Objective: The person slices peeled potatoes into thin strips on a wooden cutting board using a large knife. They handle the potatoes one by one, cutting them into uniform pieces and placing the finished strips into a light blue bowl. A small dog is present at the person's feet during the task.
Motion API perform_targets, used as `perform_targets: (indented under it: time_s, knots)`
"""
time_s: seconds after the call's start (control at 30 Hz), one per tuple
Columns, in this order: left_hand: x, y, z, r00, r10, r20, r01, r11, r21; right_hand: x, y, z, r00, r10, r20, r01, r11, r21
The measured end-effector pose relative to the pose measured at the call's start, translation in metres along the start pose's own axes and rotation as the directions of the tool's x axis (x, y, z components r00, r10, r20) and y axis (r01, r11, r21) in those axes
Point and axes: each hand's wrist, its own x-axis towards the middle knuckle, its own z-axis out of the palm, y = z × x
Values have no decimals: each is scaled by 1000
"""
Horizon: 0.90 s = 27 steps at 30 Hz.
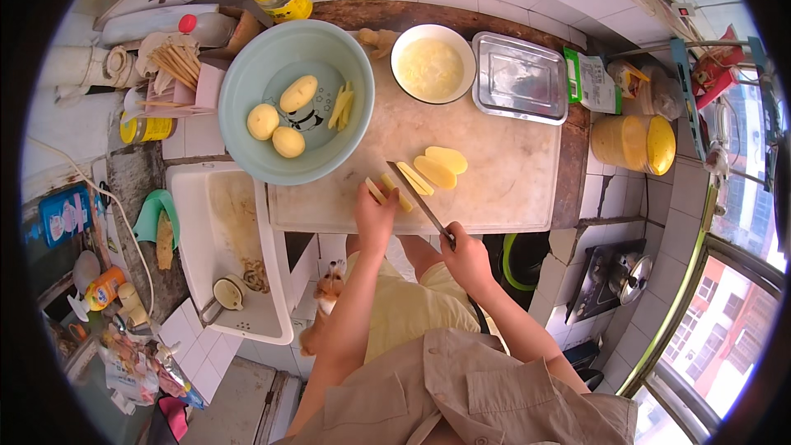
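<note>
My right hand [465,258] is closed around the handle of a kitchen knife [420,204], whose blade points up and left over the cutting board [507,191]. With my left hand [376,216] I hold a cut potato strip [375,190] between fingers and thumb; another potato strip [397,193] lies between it and the blade. Right of the blade are more cut strips [414,178] and two flat potato slices [435,172]. A light-blue basin [235,154] at the upper left holds several peeled potatoes [299,93] and some potato strips [341,108].
Behind the board stand a white bowl [431,66] of pale yellow contents, ginger root [378,41] and a lidded metal tray [521,77]. A white sink [278,296] is at the left, a gas stove [596,278] at the right. A dog [327,296] is beside my legs.
</note>
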Motion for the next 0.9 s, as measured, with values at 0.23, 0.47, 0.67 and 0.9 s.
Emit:
perform_targets:
  time_s: [0.23,0.47,0.67,0.9]
  knots:
    - [-6,7,-18,989,-121,78,133,977,-166,-3,3,6,998,-61,19,61,998,3]
    - [-6,3,-16,981,-145,130,180,929,-324,-7,-13,8,998,-56,41,58,998,-26]
    - [-5,7,-14,979,-147,140,192,896,-400,-7,-14,11,997,-59,49,63,994,-87]
    - [-5,15,-17,967,-201,160,248,890,-382,-8,-12,15,996,-63,69,72,988,-136]
